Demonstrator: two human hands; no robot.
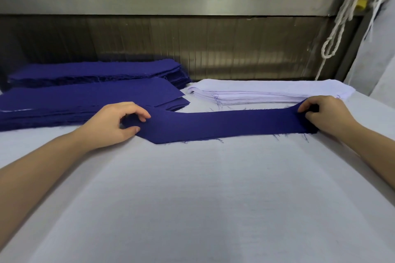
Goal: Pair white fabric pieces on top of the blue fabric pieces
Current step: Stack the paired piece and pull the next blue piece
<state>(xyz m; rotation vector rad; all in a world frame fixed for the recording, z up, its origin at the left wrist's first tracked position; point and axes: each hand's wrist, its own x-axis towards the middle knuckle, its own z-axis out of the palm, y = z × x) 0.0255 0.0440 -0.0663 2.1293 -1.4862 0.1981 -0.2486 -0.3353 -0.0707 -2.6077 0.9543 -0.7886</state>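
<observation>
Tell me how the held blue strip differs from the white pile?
The blue strip is one dark piece; the white pile is many pale layers. The left hand and right hand pinch the blue strip's ends; the white pile lies unheld. Both have frayed edges.

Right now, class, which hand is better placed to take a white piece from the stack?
The right hand, probably: it pinches the blue strip just in front of the white stack; the left hand sits by the blue piles.
</observation>
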